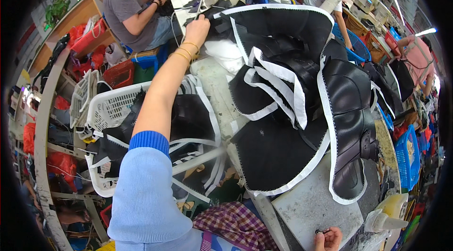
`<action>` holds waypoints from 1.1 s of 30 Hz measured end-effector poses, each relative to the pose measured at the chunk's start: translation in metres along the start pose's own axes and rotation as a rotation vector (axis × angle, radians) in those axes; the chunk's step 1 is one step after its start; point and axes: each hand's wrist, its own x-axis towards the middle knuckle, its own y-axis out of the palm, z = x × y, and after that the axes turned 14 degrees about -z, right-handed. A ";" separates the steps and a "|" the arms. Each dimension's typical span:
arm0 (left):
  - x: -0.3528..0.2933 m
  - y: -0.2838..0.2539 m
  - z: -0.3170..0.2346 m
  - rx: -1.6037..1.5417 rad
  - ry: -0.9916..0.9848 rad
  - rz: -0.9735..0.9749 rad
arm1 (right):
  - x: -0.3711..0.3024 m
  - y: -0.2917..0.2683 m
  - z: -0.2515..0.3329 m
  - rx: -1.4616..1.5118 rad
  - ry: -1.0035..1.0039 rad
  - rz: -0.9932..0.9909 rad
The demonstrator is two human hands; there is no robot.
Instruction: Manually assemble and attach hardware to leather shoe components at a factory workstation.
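My left hand (197, 31) reaches far forward, two gold bangles on its wrist. Its fingers look closed at the edge of some dark scraps (219, 23); what they grip is hidden. In front of me lies a heap of black boot uppers (283, 149), their edges trimmed with white tape. One glossy black upper (347, 104) with a strap hangs down the right side of the heap. Low in the picture my right hand (330, 239) is closed, fingers curled, over the grey board. A small dark thing (322, 231), its kind unclear, sticks out between thumb and fingers.
A white plastic basket (107, 107) with more black pieces stands left, under my left arm. A cream bottle with a nozzle (388, 218) lies right of the grey board (321, 204). One person (130, 10) sits far left; others work at the far right near blue baskets (406, 156).
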 end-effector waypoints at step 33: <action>-0.022 0.040 0.019 -0.689 -0.001 0.136 | -0.010 -0.010 -0.019 0.073 -0.068 -0.052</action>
